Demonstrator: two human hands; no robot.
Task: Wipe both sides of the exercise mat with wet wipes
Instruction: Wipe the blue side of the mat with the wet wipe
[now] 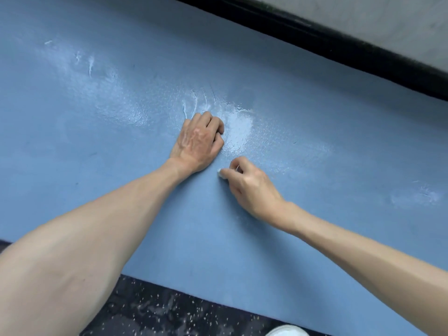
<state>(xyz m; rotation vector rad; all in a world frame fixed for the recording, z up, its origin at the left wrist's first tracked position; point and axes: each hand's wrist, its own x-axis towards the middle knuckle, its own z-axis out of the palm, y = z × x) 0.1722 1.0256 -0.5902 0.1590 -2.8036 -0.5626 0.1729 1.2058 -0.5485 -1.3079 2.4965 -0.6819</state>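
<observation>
- My left hand (198, 141) sits knuckles-down with the fingers curled under and nothing showing in them. The exercise mat (97, 166) lies flat beneath it and spreads out on every side of it.
- My right hand (249, 187), just beside the left hand on its near right, pinches the wet wipe (220, 173) between thumb and curled fingers. Only a small white corner shows, so I take it for the wipe balled up tight.
- A wad that small touches very little surface. Each stroke would be narrow, and I could leave strips untouched between passes.
- The wet sheen (237, 124) lies just beyond the left hand and trails off to its far left. The dull stretch nearer to me than the left hand looks dry, so I judge it could get skipped.
- Leaning weight on the left hand near that slick film could make the knuckles slide, or drag and wrinkle the mat.
- A pinch this light could lose the wipe under a hard push, and then my bare fingertips would smear the film.
- The speckled floor (157, 311), well nearer to me than the left hand, looks gritty. Flipping the mat while this face is damp could pick that grit up.
- The white rounded thing (287, 332), well to the near right of the left hand, could be knocked by my right forearm on a long stroke.
</observation>
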